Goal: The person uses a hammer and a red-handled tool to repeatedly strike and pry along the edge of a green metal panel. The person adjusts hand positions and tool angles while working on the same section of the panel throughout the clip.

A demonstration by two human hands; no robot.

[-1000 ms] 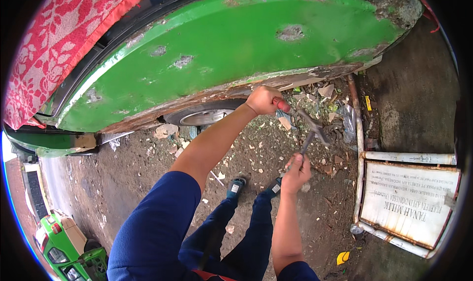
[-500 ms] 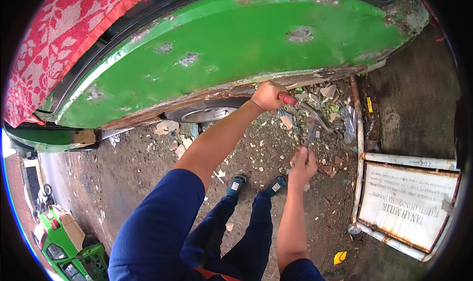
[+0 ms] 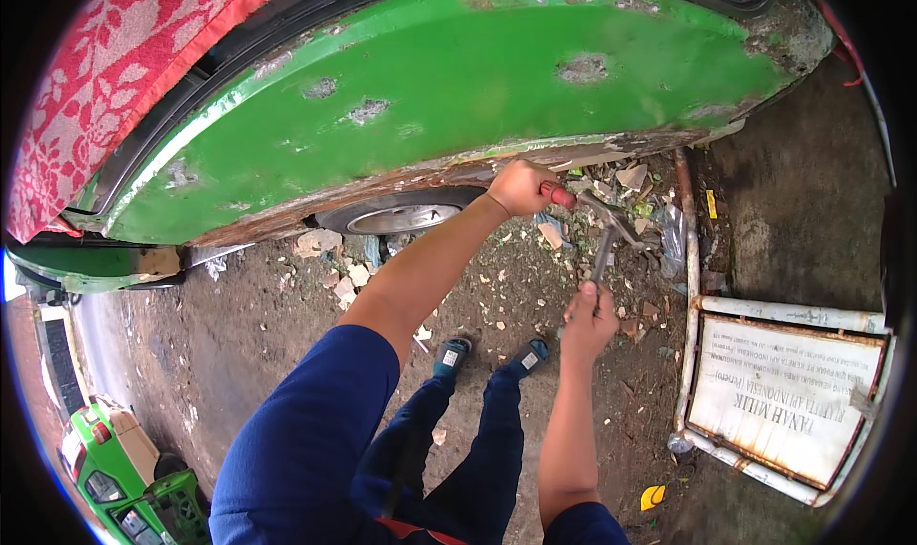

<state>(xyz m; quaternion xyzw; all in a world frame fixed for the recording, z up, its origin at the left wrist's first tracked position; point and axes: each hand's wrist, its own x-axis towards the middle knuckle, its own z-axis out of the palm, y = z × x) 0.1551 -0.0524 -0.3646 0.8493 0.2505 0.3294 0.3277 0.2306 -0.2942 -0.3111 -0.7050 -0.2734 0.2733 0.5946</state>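
My left hand (image 3: pixel 521 188) is closed around a red-handled tool (image 3: pixel 558 195) at the lower edge of a green car body panel (image 3: pixel 458 86). The red butt sticks out to the right of the fist; the tool's other end is hidden by the hand. Closed on a hammer's grey handle is my right hand (image 3: pixel 589 318), lower and a little to the right. The hammer's metal head (image 3: pixel 616 222) lies at the red butt, touching it or nearly so. Bare grey patches and rough, rusty brown edging mark the panel.
A wheel (image 3: pixel 401 218) shows beneath the panel. Broken chips and rubble (image 3: pixel 630 177) litter the ground. To the right stands a rusty white pipe frame with a sign board (image 3: pixel 783 392). A red patterned cloth (image 3: pixel 124 96) covers the upper left; another green car (image 3: pixel 124 469) sits lower left.
The hammer has shifted slightly up and to the left with my right hand. My left hand keeps its place at the panel's edge. The whole view has shifted a little.
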